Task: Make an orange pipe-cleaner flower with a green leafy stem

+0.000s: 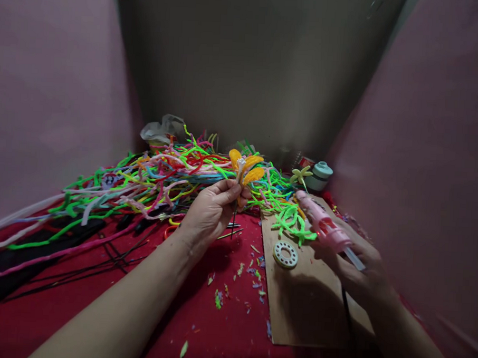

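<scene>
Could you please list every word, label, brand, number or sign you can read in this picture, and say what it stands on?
None can be read.
The red-and-white label at the back by the pale green jar is too blurred to read.
The pink glue gun in the right hand has dark marks too small to read.
The orange pipe-cleaner flower in the left hand shows no text.

— What sort of place is this?
— A home craft corner: a red cloth-covered table (224,326) pushed against bare pink walls (48,97).
— What shows it?
— A tangled heap of coloured pipe cleaners (152,178) along the table's far edge, clipped scraps (238,284) scattered mid-table, a cardboard work mat (308,303) toward the right edge, and a pink glue gun (324,225) above it.
</scene>
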Demonstrator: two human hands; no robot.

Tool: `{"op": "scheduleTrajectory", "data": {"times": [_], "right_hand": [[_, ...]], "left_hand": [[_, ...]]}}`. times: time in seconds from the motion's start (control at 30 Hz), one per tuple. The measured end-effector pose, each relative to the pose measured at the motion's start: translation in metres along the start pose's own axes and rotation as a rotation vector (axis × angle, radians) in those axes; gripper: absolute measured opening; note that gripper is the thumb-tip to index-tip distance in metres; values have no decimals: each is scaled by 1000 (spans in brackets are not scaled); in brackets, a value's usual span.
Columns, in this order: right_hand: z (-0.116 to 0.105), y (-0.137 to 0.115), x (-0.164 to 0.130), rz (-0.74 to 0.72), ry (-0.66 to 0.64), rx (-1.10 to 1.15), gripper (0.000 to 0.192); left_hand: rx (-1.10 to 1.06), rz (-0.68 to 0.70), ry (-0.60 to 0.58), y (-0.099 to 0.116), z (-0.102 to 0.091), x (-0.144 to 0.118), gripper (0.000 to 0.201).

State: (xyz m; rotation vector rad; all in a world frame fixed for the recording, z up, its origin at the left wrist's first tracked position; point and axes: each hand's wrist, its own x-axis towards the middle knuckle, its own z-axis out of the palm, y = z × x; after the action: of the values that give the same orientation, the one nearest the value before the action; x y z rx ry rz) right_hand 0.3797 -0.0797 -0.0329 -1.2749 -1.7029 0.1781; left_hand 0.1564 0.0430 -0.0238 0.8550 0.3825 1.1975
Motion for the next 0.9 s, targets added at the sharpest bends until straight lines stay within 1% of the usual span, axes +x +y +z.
{"op": "scheduleTrajectory", "data": {"times": [0.07,0.17,0.27,0.33,0.4,0.47,0.6,0.67,0.73,0.77,0.8,0.83,0.87,0.9], "right_hand": [[-18,15,-11,45,27,-142,18],[-42,37,-29,149,56,-310,22],[-58,52,-45,308,66,-449,29],[-63,58,-52,366,31,-511,31],[-65,63,-54,393,-30,-563,33],[-66,67,-54,410,-70,-617,34],[-67,78,-51,420,-109,-718,37],[-70,82,-50,425,-166,-743,39],[-72,81,-48,414,-210,-782,38],[-72,77,-46,399,-202,-810,37],[-71,70,-42,376,-163,-838,36],[-67,61,-37,349,-96,-852,35],[-62,50,-30,326,-20,-827,35],[-53,38,-22,291,43,-733,33]], "left_hand": [[-1,-10,-7,0,0,0,11],[-7,-15,-19,-1,1,0,11],[-7,-21,-17,-3,2,1,11],[-8,-27,-15,-3,3,1,11],[-12,-30,-19,-3,3,1,11],[-13,-26,-25,-3,3,1,12],[-10,-20,-46,-4,3,1,14],[-14,-25,-43,-4,3,0,13],[-27,-33,-33,-5,4,-1,12],[-37,-41,-35,-5,4,-2,12],[-47,-49,-45,-6,5,-2,11],[-57,-55,-61,-6,5,-3,11],[-65,-62,-80,-7,6,-4,10],[-72,-67,-95,-7,7,-5,10]]}}
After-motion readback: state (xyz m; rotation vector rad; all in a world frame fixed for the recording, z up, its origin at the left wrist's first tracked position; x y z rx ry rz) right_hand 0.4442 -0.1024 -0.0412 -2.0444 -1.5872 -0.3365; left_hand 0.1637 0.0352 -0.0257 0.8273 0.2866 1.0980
